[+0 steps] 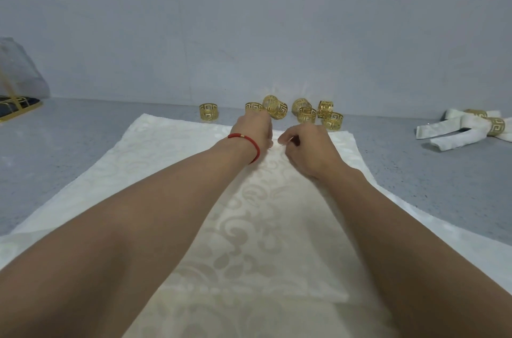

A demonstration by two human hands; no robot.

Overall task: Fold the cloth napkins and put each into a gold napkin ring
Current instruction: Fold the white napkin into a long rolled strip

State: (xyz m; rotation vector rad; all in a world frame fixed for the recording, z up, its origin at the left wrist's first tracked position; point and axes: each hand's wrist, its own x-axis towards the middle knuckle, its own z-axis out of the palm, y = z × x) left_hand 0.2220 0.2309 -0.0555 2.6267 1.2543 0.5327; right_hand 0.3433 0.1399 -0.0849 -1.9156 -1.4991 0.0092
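Observation:
A cream patterned cloth napkin (171,160) lies spread flat on the grey table and reaches from the near edge to the gold rings. Both my arms stretch over it to the middle of its far edge. My left hand (256,129), with a red cord on the wrist, curls its fingers down onto the cloth there. Close beside it, my right hand (307,150) pinches the cloth between thumb and forefinger. Several gold napkin rings (307,113) stand and lie in a loose cluster just beyond the hands, and one ring (209,111) stands apart to the left.
Two folded napkins in gold rings (482,127) lie at the far right. A dark, gold-framed object (16,106) and a clear bag (19,68) sit at the far left. A grey wall (249,32) closes off the back of the table.

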